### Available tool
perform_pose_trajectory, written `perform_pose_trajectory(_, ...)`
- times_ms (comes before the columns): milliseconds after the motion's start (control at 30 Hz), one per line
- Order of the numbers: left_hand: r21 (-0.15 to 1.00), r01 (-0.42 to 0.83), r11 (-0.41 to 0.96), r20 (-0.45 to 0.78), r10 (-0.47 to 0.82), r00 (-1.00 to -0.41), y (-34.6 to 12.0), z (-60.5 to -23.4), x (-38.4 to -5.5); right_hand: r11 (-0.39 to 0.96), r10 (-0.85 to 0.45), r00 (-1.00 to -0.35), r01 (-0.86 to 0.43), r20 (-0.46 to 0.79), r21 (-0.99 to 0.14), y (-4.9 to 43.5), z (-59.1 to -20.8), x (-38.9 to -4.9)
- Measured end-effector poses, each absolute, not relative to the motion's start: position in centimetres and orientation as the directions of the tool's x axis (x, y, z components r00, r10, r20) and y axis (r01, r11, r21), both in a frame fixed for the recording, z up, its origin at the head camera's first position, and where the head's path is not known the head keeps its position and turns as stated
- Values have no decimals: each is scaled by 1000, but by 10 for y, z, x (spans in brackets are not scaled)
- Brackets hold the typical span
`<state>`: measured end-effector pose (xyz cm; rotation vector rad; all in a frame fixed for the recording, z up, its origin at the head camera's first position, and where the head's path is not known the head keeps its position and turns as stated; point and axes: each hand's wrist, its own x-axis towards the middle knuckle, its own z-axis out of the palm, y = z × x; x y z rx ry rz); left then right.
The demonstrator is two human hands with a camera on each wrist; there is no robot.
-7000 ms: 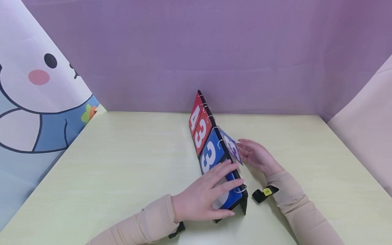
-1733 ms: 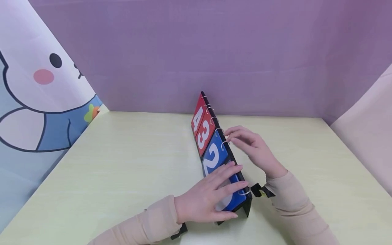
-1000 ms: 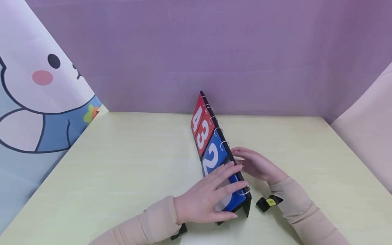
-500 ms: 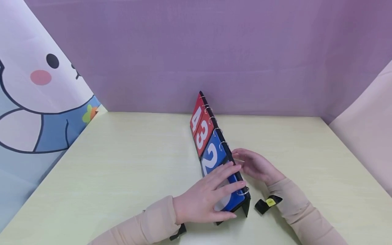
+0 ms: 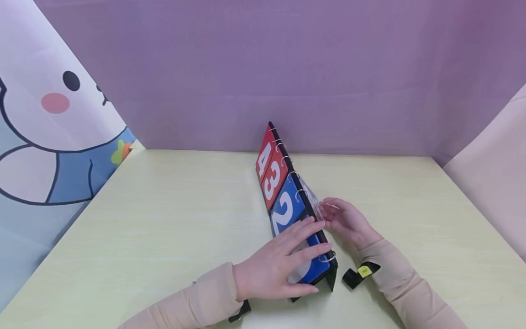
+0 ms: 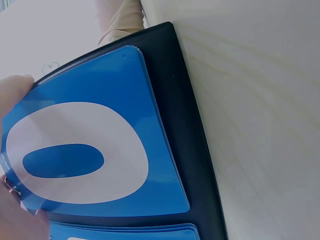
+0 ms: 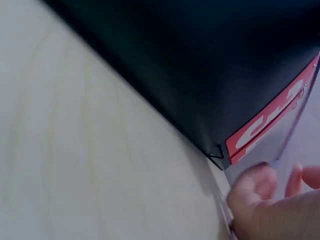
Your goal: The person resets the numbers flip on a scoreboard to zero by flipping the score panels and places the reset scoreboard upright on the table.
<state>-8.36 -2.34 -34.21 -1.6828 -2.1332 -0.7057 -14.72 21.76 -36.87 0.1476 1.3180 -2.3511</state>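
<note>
A black tabletop flip scoreboard (image 5: 302, 194) stands on the table with number cards on rings along its top. Red cards show 4 and 3, and a blue card (image 5: 285, 208) shows 2. My left hand (image 5: 279, 269) rests on the near end, fingers spread across its top edge over the blue 0 card (image 6: 125, 145). Behind the board, my right hand (image 5: 345, 221) has loosely bent fingers beside a pale, glossy card (image 5: 311, 196) hanging outward. In the right wrist view, thumb and fingers stand apart below that card's corner; contact is unclear.
The pale wooden table (image 5: 185, 205) extends around the board. At the back hangs a purple cloth (image 5: 267, 68), with a cartoon-print cloth (image 5: 53, 137) on the left. Red cards (image 7: 270, 117) show on the board's rear side.
The near blue digit has gone from 3 to 2. My right hand dropped from the rings to behind the board, then shifted slightly outward as a pale card came into view. Left hand stays.
</note>
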Motion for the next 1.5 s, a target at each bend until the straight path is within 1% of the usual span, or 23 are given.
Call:
perform_pose_trajectory(67, 178, 967, 183, 536, 806, -251, -23, -342, -83, -527, -291, -898, 439, -331, -728, 219, -368, -148)
perform_pose_trajectory(167, 195, 963, 186, 522, 812, -262, -23, -341, -83, -563, -278, -890, 457, -363, -689, 221, -367, -148)
perform_pose_trajectory(233, 201, 962, 183, 519, 813, -263, -23, -341, -83, -547, -272, -893, 451, -360, -705, 223, -367, -147)
perform_pose_trajectory(367, 199, 964, 176, 527, 810, -257, -23, -342, -84, -467, -260, -918, 391, -300, -793, 224, -370, -147)
perform_pose_trajectory(467, 194, 965, 175, 531, 809, -253, -24, -342, -84, -402, -238, -926, 368, -292, -839, 224, -372, -148)
perform_pose_trajectory(633, 200, 964, 173, 529, 809, -255, -24, -341, -83, -339, -190, -919, 391, -345, -856, 223, -371, -149)
perform_pose_trajectory(867, 195, 967, 167, 539, 805, -248, -24, -342, -84, -297, -180, -925, 376, -336, -878, 226, -370, -149)
perform_pose_trajectory(967, 189, 968, 166, 542, 804, -244, -23, -342, -84, -278, -143, -937, 346, -318, -896, 227, -370, -150)
perform_pose_trajectory(1100, 197, 966, 169, 536, 806, -250, -24, -342, -84, -177, -60, -961, 277, -270, -944, 227, -368, -151)
perform_pose_trajectory(1200, 210, 962, 174, 522, 812, -261, -24, -342, -83, -26, 0, -981, 194, -194, -981, 226, -366, -151)
perform_pose_trajectory(1333, 228, 957, 179, 506, 818, -273, -24, -341, -83, 142, 50, -996, 86, -79, -986, 224, -362, -150)
perform_pose_trajectory(1400, 230, 956, 180, 504, 818, -275, -24, -341, -82, 175, 49, -997, 63, -55, -983, 225, -362, -149)
perform_pose_trajectory(1500, 224, 958, 181, 507, 818, -273, -24, -341, -82, 159, 5, -998, 66, -66, -985, 227, -362, -148)
